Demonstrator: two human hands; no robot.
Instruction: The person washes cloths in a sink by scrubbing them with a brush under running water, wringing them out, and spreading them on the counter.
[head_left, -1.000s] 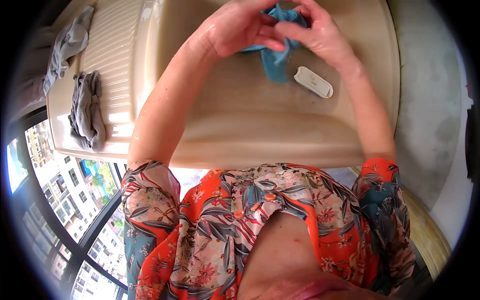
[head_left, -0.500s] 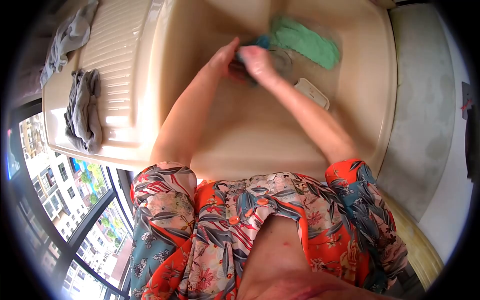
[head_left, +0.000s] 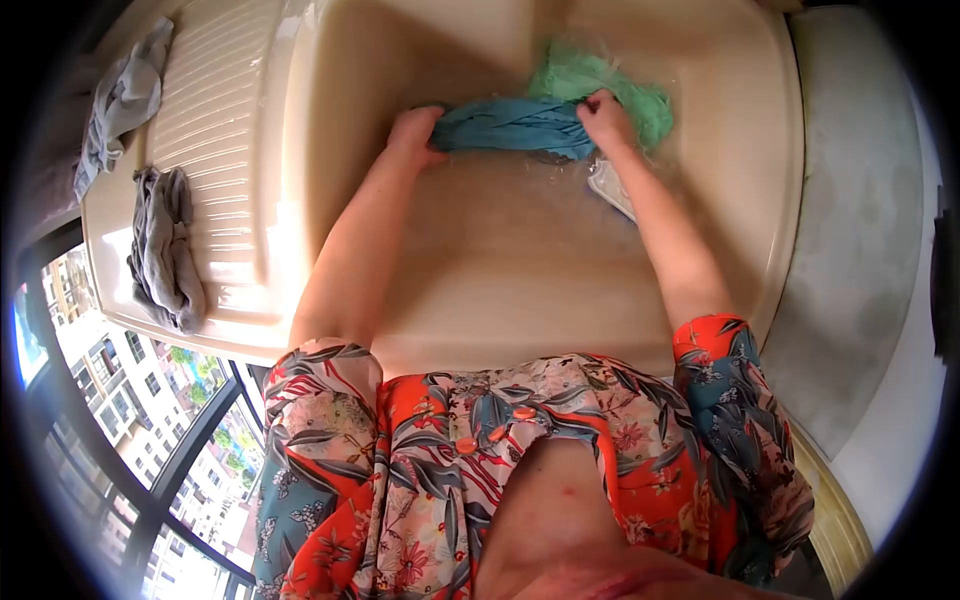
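A wet blue cloth (head_left: 512, 127) is stretched sideways between my two hands, low in the beige sink basin (head_left: 480, 330). My left hand (head_left: 413, 135) is closed on its left end, thumb toward me. At the other end my right hand (head_left: 606, 120) grips the cloth between bent fingers. Behind and beside the right hand lies a crumpled green cloth (head_left: 650, 112) in the water. A pale soap-bar-shaped or dish-like object (head_left: 608, 187) sits by my right wrist, partly covered by the forearm. What kind of garment the blue cloth is, I cannot tell.
Left of the basin runs a ribbed washboard (head_left: 225, 150). A dark grey cloth (head_left: 163, 250) and a lighter grey cloth (head_left: 125, 100) lie bunched along its outer side. A window (head_left: 170, 450) is at the lower left, and a grey wall surface (head_left: 855, 220) stands at the right.
My hands have moved apart from close together, and the bunched blue cloth is now spread between them. The green cloth has become more crumpled in the water.
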